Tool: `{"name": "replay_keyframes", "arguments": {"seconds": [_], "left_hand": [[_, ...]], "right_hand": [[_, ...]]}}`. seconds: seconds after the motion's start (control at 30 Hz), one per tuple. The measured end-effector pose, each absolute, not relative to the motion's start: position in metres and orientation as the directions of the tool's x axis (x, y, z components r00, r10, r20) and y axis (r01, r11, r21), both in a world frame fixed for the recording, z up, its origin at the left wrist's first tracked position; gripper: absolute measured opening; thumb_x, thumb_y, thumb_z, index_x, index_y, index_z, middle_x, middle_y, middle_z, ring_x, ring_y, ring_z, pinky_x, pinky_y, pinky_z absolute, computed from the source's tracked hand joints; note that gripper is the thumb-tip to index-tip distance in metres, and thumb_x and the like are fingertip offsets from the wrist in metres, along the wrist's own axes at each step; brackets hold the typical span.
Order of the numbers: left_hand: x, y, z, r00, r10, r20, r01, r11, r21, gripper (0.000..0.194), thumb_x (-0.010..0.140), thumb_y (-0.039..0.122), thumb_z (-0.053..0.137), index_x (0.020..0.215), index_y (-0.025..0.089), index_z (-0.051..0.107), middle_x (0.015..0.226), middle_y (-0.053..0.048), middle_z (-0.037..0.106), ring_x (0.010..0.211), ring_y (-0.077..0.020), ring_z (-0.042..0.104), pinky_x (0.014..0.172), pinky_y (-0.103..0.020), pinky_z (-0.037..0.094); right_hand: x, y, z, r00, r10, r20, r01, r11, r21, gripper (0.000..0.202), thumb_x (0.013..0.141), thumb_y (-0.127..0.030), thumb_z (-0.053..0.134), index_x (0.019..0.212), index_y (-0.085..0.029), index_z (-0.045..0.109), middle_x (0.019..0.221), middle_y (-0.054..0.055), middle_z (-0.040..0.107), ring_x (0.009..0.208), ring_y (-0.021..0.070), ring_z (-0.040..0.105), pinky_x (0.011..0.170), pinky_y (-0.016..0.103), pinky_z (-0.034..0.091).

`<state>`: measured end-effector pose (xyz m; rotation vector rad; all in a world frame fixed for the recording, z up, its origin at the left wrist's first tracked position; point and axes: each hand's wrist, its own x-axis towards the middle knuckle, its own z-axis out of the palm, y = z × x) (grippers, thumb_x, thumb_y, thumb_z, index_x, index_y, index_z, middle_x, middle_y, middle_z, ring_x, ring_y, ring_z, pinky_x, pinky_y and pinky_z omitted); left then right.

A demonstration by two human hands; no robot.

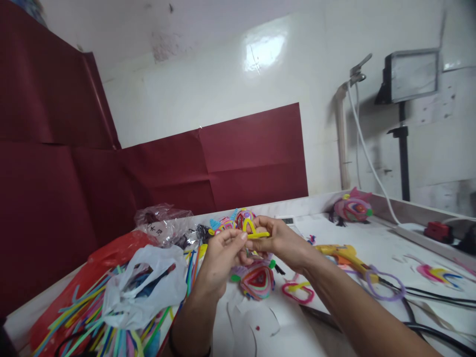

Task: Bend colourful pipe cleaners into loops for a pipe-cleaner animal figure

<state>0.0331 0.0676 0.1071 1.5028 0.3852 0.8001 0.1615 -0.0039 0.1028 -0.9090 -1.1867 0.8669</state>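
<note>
Head view: we've got the left hand and right hand raised over the middle of the worktop, both pinching a yellow fuzzy strip in their fingertips. Strip is bent to a point at the top. Below the hands we see a multicolored fuzzy ornament; a pink loop with yellow across it lies to its right. Yellow glue gun is toward the worktop's right edge, purple loop at its cable end. Second ornament sits by the back right corner. Along the left edge: red bag, loose strips, white bag on top of them.
</note>
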Motion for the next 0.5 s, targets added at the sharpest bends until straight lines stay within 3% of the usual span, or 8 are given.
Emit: {"name": "replay_keyframes", "arguments": {"seconds": [0.5], "left_hand": [[0.0329, 0.0695, 0.1054, 0.625, 0.726, 0.287, -0.227, -0.182, 0.957, 0.026, 0.067, 0.036, 0.069, 0.068, 0.012, 0.06, 0.056, 0.0, 0.057, 0.051, -0.0092, 0.053, 0.054, -0.023, 0.048]], "right_hand": [[0.1547, -0.0073, 0.1088, 0.181, 0.899, 0.398, -0.051, 0.413, -0.909, 0.046, 0.055, -0.03, 0.08, 0.081, -0.018, 0.045, 0.053, -0.007, 0.058, 0.047, 0.0091, 0.054, 0.047, 0.02, 0.037]]}}
